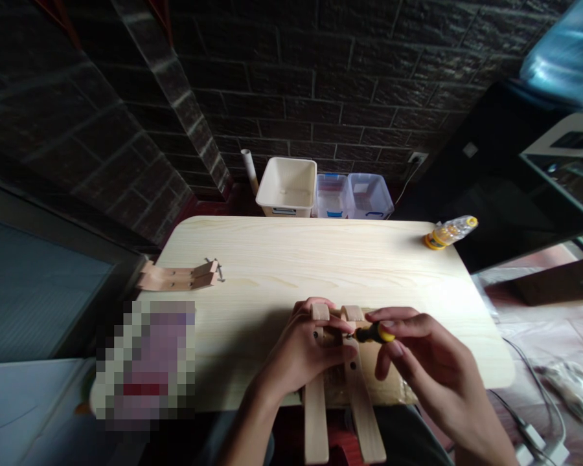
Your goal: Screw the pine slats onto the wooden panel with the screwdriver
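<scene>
A pale wooden frame [315, 417] with two long slats and curved upper ends lies over the near edge of the table. My left hand [298, 349] is closed around its upper part, fingers reaching across both slats. Between the thumb and fingertips of my right hand [434, 359] is a short black and yellow screwdriver [372, 332]. Its tip meets the right slat near a small screw [349, 336], beside my left fingertips. Dark holes show in the slats. Under the frame sits a brown package wrapped in clear plastic [386, 375].
At the table's left lie another wooden piece [168, 278] and several screws [219, 268]. A clear bottle with yellow ends [449, 233] stands at the far right corner. Beyond the table are a cream bin [286, 184] and two clear boxes [368, 194]. A pixelated patch covers the left edge.
</scene>
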Demonstrator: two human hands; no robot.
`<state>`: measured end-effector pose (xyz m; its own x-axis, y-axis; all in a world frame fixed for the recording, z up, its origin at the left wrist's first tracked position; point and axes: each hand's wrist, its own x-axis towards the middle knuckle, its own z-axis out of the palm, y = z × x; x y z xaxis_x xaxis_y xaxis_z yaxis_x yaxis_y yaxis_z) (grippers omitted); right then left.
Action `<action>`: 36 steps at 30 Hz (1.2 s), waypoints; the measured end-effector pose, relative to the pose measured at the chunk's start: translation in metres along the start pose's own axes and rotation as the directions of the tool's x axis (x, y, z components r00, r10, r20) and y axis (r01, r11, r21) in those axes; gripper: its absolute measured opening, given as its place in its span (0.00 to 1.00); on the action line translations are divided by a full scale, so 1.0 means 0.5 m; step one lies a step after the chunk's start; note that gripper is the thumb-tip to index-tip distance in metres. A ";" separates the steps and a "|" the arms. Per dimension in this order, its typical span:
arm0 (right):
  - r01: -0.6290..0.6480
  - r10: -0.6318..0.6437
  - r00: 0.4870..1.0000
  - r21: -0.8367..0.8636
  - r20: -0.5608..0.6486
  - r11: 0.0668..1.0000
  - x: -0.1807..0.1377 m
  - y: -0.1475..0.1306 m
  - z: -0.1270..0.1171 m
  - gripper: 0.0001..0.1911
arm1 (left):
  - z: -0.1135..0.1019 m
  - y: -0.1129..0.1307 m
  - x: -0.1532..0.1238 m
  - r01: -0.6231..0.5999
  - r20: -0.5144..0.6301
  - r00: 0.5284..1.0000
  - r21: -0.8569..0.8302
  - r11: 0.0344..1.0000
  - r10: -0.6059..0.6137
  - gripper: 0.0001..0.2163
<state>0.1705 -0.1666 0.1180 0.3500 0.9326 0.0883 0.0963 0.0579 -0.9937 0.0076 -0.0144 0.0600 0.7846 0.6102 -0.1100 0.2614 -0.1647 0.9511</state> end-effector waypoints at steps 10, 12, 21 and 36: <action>0.028 -0.028 1.000 -0.045 -0.001 0.999 0.002 0.003 -0.004 0.11 | -0.002 0.005 0.001 0.002 -0.010 1.000 0.021 1.000 -0.001 0.13; 0.028 -0.028 1.000 -0.012 -0.004 1.000 0.002 0.004 -0.004 0.12 | -0.003 0.005 0.001 -0.005 -0.014 1.000 0.024 1.000 0.005 0.12; 0.032 -0.032 0.999 0.017 -0.025 0.999 0.004 0.010 -0.003 0.11 | 0.000 0.000 0.000 -0.011 -0.020 1.000 -0.008 1.000 0.011 0.12; 0.025 -0.025 1.000 0.062 0.000 0.998 0.004 0.005 -0.001 0.11 | -0.002 -0.004 -0.001 -0.019 -0.014 1.000 0.017 1.000 0.019 0.13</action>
<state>0.1718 -0.1647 0.1155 0.3473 0.9308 0.1136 0.0476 0.1034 -0.9935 0.0063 -0.0134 0.0585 0.7815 0.6178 -0.0875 0.2559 -0.1895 0.9479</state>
